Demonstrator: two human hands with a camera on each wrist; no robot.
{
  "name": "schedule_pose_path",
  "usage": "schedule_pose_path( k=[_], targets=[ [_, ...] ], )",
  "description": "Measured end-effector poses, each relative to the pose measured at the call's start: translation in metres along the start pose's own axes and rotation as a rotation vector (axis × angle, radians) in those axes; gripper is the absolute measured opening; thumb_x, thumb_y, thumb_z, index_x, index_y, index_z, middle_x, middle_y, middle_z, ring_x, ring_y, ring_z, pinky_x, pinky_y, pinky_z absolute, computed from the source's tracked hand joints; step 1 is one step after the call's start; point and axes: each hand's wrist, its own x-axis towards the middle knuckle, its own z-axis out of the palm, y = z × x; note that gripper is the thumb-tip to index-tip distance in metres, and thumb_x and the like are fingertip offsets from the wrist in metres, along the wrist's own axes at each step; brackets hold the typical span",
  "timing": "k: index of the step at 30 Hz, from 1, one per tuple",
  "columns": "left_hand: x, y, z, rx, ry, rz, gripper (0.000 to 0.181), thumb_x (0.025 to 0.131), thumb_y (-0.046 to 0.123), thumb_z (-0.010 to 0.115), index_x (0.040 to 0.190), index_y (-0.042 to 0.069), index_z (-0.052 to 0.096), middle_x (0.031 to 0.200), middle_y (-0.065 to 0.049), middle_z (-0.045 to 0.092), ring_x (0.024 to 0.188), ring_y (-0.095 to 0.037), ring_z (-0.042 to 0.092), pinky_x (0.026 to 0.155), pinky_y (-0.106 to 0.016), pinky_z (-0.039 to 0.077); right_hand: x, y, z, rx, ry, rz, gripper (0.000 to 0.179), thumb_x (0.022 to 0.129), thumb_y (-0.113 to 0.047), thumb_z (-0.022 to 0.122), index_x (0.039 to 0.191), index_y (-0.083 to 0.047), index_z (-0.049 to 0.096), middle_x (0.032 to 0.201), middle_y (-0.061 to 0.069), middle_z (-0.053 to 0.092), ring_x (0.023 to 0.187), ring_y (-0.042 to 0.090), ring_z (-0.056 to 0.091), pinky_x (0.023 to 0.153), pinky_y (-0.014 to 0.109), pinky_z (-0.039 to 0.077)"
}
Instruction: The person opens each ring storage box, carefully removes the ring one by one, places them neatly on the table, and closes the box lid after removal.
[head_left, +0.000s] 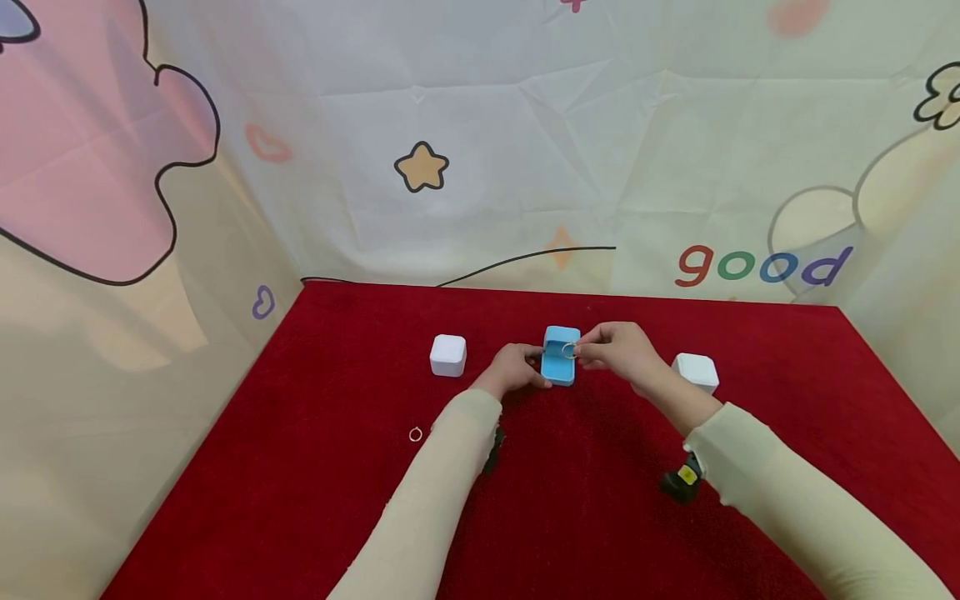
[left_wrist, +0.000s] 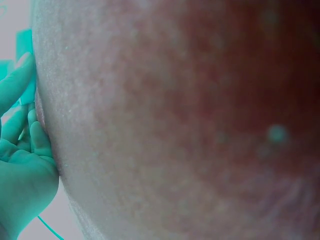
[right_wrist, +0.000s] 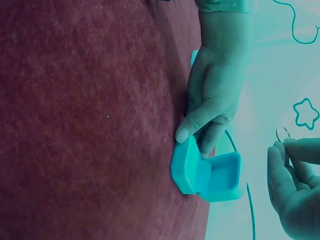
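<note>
A light-blue ring box [head_left: 558, 372] stands with its lid up near the back middle of the red cloth. My left hand [head_left: 513, 368] steadies it from the left, thumb at the front edge and fingers toward the back, as the right wrist view also shows. Between thumb and fingertips my right hand [head_left: 624, 353] pinches a thin ring [right_wrist: 278, 135], which overlaps the box's opening in the head view. The left wrist view is mostly filled by the cloth, with the left hand [left_wrist: 27, 175] at its edge.
One white box [head_left: 447, 357] stands left of the hands; another white box [head_left: 697, 372] is partly behind the right forearm. Another ring [head_left: 410, 434] lies on the red cloth [head_left: 315, 500] beside the left sleeve. A printed curtain [head_left: 495, 125] rises behind the table.
</note>
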Motion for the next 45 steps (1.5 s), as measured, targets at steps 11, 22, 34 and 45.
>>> schedule_pose_path(
  k=[11, 22, 34, 45],
  targets=[
    [-0.007, 0.003, -0.004, -0.017, -0.001, 0.002, 0.062, 0.089, 0.011, 0.078, 0.147, 0.005, 0.056, 0.144, -0.016, 0.060, 0.130, -0.031, 0.055, 0.111, -0.042, 0.050, -0.011, -0.008, 0.000, 0.033, -0.045, -0.028, 0.029, 0.098, -0.014, 0.067, 0.114, 0.010, 0.068, 0.092, 0.007, 0.076, 0.079, 0.008, 0.071, 0.081, 0.022, 0.061],
    [0.000, -0.003, 0.001, 0.008, 0.012, 0.021, 0.062, 0.087, 0.012, 0.080, 0.145, 0.004, 0.058, 0.142, -0.016, 0.062, 0.128, -0.030, 0.058, 0.109, -0.040, 0.051, -0.023, -0.005, 0.004, 0.131, -0.100, -0.016, 0.028, 0.099, -0.009, 0.065, 0.112, 0.015, 0.066, 0.080, -0.007, 0.073, 0.074, 0.005, 0.070, 0.079, 0.021, 0.062],
    [0.001, -0.003, 0.002, 0.006, 0.019, 0.028, 0.062, 0.087, 0.012, 0.080, 0.144, 0.004, 0.058, 0.140, -0.016, 0.063, 0.126, -0.030, 0.059, 0.107, -0.040, 0.052, -0.029, -0.001, 0.007, 0.161, -0.137, -0.008, 0.026, 0.099, -0.011, 0.066, 0.112, 0.012, 0.067, 0.081, -0.007, 0.073, 0.077, 0.006, 0.070, 0.080, 0.022, 0.062],
    [0.000, -0.002, 0.001, -0.025, 0.017, 0.013, 0.061, 0.087, 0.011, 0.079, 0.144, 0.004, 0.058, 0.140, -0.017, 0.063, 0.125, -0.030, 0.058, 0.108, -0.042, 0.052, -0.035, 0.003, 0.015, 0.169, -0.162, -0.014, 0.027, 0.099, -0.009, 0.065, 0.112, 0.014, 0.066, 0.086, -0.003, 0.074, 0.076, 0.007, 0.069, 0.079, 0.024, 0.062]
  ],
)
